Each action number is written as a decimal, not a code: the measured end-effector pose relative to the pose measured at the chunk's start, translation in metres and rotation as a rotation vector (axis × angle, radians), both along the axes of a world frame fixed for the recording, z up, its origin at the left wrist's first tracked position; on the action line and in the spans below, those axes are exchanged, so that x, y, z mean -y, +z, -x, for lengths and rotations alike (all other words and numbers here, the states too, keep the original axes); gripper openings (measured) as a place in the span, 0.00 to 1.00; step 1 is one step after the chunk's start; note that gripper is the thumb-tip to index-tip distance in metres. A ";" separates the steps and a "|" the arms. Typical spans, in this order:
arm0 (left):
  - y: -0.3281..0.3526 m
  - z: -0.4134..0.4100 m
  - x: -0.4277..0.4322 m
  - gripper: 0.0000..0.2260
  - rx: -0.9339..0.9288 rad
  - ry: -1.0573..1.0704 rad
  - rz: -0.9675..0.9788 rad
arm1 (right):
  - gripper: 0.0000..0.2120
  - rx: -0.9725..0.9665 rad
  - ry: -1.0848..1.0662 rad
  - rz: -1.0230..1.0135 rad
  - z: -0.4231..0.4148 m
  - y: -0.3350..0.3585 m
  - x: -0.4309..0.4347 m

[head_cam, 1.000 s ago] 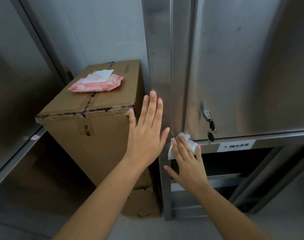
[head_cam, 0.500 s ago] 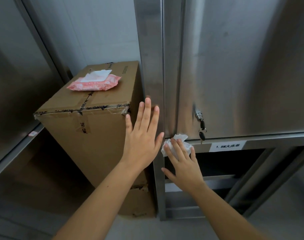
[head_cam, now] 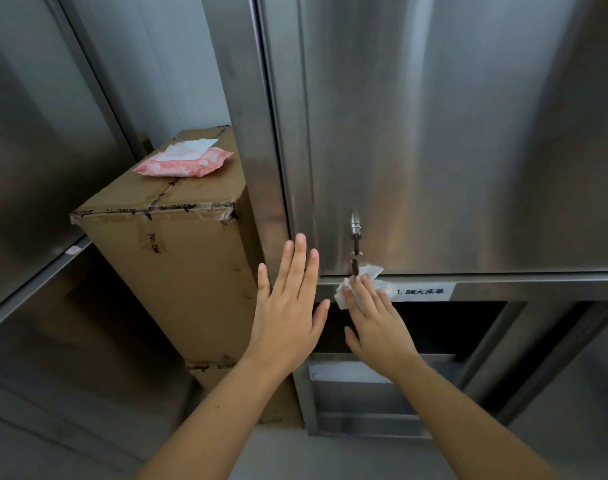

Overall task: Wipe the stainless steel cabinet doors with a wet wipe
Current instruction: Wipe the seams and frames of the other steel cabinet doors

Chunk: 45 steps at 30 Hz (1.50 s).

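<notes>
One wet wipe (head_cam: 340, 296), pressed under right fingers (head_cam: 364, 296)

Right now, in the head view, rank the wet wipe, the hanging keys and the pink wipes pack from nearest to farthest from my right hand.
1. wet wipe: pressed under the right hand, at the bottom edge of the cabinet door.
2. hanging keys: just above the fingertips, on that door.
3. pink wipes pack: far left, on the cardboard box.
</notes>
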<state>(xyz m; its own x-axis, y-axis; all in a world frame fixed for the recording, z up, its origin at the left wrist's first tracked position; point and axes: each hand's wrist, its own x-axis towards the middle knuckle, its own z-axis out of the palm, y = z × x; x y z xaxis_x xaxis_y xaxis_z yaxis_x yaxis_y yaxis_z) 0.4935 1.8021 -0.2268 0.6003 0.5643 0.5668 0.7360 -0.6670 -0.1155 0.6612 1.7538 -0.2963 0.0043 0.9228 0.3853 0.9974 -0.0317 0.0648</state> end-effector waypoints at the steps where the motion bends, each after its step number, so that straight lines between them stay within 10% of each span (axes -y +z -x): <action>1: -0.001 -0.004 0.006 0.29 -0.002 0.004 0.007 | 0.36 0.008 0.003 0.002 -0.006 0.002 0.003; 45: -0.064 -0.226 0.081 0.28 -0.090 -0.339 0.141 | 0.31 -0.169 -0.365 -0.084 -0.211 -0.025 0.161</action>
